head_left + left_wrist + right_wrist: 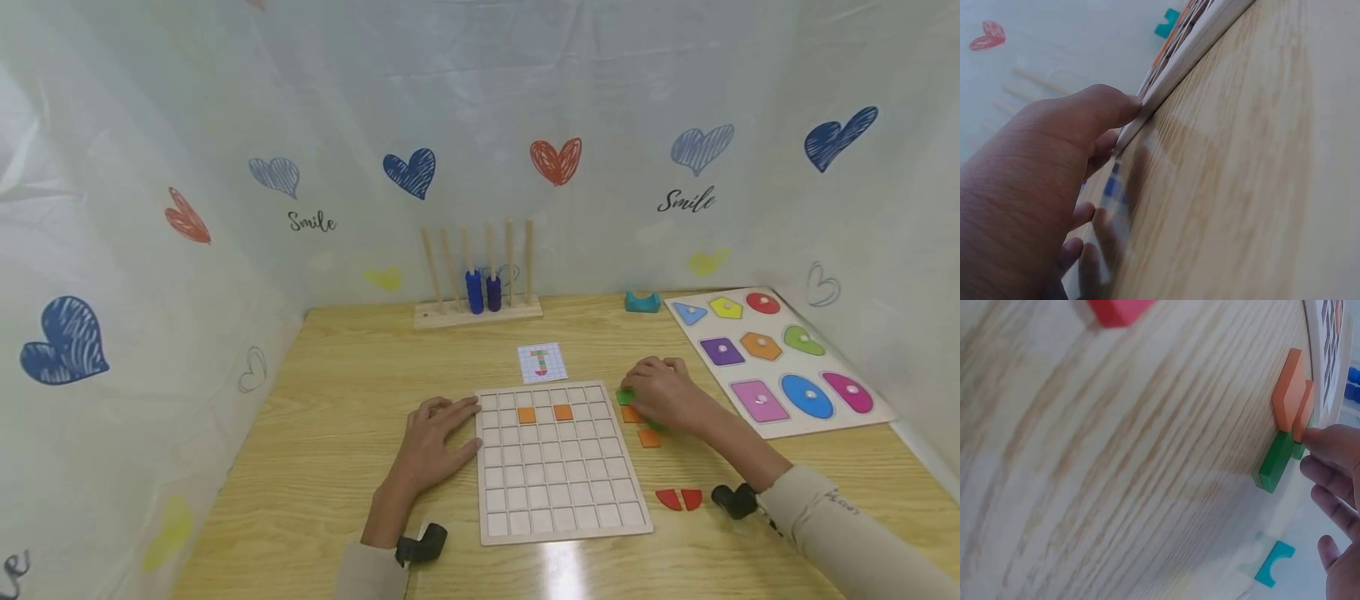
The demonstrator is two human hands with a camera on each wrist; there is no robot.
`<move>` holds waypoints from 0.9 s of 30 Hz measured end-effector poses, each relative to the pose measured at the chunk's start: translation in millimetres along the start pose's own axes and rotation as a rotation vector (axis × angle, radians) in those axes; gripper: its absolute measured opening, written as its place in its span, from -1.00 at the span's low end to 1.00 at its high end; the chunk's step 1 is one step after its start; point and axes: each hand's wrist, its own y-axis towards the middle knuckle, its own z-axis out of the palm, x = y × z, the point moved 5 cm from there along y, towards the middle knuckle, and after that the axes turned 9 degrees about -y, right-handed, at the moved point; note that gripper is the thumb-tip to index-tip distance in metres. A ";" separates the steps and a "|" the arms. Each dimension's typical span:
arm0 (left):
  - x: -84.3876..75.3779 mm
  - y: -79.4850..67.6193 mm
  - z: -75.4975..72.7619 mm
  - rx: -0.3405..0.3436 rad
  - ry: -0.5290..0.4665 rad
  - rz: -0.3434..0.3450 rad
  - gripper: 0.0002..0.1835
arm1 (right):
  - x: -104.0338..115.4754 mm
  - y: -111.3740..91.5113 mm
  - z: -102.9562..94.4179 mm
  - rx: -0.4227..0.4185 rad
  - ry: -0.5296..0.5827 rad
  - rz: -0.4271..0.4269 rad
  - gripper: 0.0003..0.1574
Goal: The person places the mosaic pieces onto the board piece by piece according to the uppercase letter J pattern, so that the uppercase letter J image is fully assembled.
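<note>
- Right of centre in the frame, the loose tiles were being reached: the right hand (663, 393) was bent down over the green tile (624, 398) and the orange tile (632, 414); whether either was pinched could not be told.
- A single tile was best taken by its opposite edges, lightly, since its close neighbours could easily have been dragged along.
- Lower centre, the grid board (555, 473) was touched at its left edge by the left hand (427, 450), fingers extended, nothing grasped; gentle bracing was enough, as a shove might have skewed it.
- Nicely seated, upper board: two orange squares (527, 415) were not to be jostled by a passing sleeve.
</note>
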 end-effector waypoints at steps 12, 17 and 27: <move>1.9 0.9 1.6 0.004 0.014 0.000 -0.40 | -5.5 1.5 4.2 -0.038 0.012 -0.022 -0.72; 1.4 1.9 1.6 0.007 0.023 0.006 -0.41 | -6.3 2.4 3.1 -0.026 0.007 -0.005 -0.76; 0.3 1.4 0.8 0.008 0.026 -0.011 -0.40 | -1.5 3.9 0.4 -0.064 0.014 -0.020 -0.77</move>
